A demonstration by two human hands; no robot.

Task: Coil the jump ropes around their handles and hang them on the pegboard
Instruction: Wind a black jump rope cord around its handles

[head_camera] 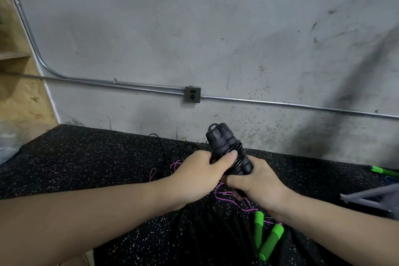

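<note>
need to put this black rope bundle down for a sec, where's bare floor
Bare speckled mat lies to the left, between the left hand and the wooden shelving. It is crowded under and between the hands: pink rope, green handles, loose black cord. On the right, a grey frame borders the mat.

We see a dim indoor scene under soft, even light with no glare. A broad dark shadow slants across the concrete wall at far right. The wide lens bends the conduit pipe and stretches the forearms at the near edges. The grey object at near right is smeared with blur.
</note>
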